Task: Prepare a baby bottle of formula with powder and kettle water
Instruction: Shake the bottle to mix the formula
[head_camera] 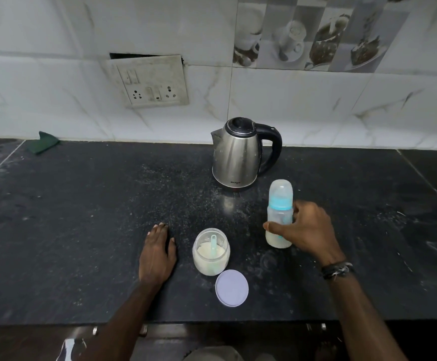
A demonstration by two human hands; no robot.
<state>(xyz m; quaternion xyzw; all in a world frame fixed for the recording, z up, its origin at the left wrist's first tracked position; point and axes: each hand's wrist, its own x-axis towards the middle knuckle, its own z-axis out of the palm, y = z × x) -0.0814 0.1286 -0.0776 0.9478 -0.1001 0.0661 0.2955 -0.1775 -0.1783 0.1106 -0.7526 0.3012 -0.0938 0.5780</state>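
Baby bottle [279, 214], right of centre, stands capped with milky liquid, gripped by your right hand [307, 230]; left hand [157, 254] lies flat on the table [82, 230]; mixing probably remains.

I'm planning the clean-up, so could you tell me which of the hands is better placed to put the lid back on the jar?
Probably the left hand: it lies flat and empty beside the jar, near the lid. The right hand grips the bottle.
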